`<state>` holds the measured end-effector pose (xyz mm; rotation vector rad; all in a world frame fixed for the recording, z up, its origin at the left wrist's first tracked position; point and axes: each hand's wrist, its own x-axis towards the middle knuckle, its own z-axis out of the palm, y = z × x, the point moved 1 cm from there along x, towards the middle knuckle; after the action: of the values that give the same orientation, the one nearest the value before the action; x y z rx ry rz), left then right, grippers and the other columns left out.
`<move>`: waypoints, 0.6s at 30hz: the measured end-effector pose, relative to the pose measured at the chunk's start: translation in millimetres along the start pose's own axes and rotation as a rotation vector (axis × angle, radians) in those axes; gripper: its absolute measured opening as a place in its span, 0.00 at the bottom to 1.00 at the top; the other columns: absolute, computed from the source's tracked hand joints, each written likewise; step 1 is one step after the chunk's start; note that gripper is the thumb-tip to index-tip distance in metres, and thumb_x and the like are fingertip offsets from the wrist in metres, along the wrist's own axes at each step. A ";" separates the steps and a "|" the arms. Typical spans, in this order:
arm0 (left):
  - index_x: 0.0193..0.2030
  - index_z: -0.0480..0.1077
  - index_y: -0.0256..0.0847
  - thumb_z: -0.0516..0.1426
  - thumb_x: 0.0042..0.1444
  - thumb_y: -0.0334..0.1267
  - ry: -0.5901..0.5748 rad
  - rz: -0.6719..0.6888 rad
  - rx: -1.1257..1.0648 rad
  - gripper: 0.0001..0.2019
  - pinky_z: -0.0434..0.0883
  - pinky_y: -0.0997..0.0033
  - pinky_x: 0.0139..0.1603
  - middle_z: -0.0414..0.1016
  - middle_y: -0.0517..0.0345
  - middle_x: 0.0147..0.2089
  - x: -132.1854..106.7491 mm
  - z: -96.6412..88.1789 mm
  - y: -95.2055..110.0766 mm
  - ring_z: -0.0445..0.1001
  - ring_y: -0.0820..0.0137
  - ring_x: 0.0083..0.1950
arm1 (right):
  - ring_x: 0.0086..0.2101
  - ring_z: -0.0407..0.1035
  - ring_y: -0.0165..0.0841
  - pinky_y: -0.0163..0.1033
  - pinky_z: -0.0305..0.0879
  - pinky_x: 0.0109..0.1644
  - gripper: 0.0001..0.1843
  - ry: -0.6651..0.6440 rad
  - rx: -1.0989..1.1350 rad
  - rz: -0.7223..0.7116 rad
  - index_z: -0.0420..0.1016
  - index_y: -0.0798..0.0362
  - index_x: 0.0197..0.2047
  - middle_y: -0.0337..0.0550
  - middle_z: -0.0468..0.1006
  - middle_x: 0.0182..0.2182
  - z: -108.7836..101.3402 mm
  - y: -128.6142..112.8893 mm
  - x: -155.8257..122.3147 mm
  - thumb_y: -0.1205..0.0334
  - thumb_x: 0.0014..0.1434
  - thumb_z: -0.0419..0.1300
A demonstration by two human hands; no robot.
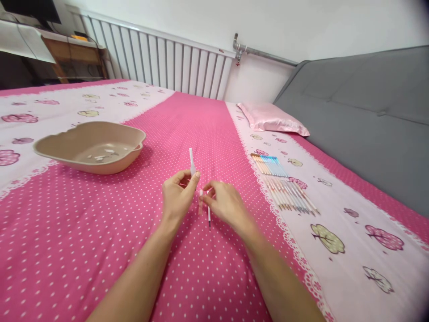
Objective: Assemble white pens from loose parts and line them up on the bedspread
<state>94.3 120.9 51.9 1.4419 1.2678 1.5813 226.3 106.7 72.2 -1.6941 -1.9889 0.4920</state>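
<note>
Both hands meet above the middle of the bed. The left hand point(177, 194) pinches a slim white pen barrel point(191, 162) between thumb and fingertips; the barrel stands nearly upright, its upper end free, its lower end hidden inside the grip. The right hand point(225, 201) pinches a thin refill point(208, 214) that hangs downward, white with a dark tip at the bottom. A small pale piece sits between the two hands at the fingertips; motion blur prevents telling what it is or which hand bears it. The remaining fingers of both hands are curled, and both forearms run out of view at the lower edge.

The bedsheet point(100, 250) is soft cloth: a pink field with white dots, bordered by pale panels printed with trees. To the right, a row of pens point(283, 183) lies side by side on the pale panel, well apart from the hands; the individual pens are too small to separate. To the left rests a beige plastic basin point(92, 147), shallow with a wavy rim, holding small pale scraps that cannot be identified. A satin pink pillow point(271, 118) lies near the grey padded headboard point(362, 116). A ribbed white radiator point(161, 60) stands behind.
</note>
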 end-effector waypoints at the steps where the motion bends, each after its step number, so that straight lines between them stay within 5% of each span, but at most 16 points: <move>1: 0.31 0.73 0.36 0.58 0.50 0.45 0.001 -0.002 0.004 0.12 0.62 0.77 0.25 0.70 0.60 0.24 0.0 0.4 -0.8 0.64 0.76 0.24 | 0.33 0.72 0.36 0.40 0.63 0.36 0.11 -0.024 -0.022 0.003 0.73 0.53 0.40 0.46 0.78 0.31 6.4 -2.1 -0.7 0.57 0.56 0.57; 10: 0.30 0.73 0.36 0.58 0.50 0.45 0.010 -0.025 0.016 0.13 0.63 0.76 0.25 0.71 0.60 0.24 -0.1 3.1 -4.2 0.65 0.76 0.24 | 0.35 0.72 0.47 0.45 0.62 0.33 0.19 -0.133 -0.200 0.087 0.64 0.59 0.47 0.56 0.77 0.33 36.4 -8.6 -5.1 0.63 0.52 0.57; 18: 0.32 0.74 0.36 0.58 0.50 0.45 0.007 -0.011 0.012 0.13 0.63 0.76 0.26 0.71 0.60 0.25 -1.7 3.4 -1.6 0.65 0.76 0.25 | 0.28 0.70 0.38 0.42 0.61 0.32 0.21 -0.062 0.118 0.090 0.66 0.59 0.50 0.47 0.76 0.26 11.7 9.7 6.7 0.60 0.54 0.57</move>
<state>97.7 120.7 49.5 1.4357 1.2895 1.5755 226.7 115.3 58.1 -1.7193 -1.8921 0.6877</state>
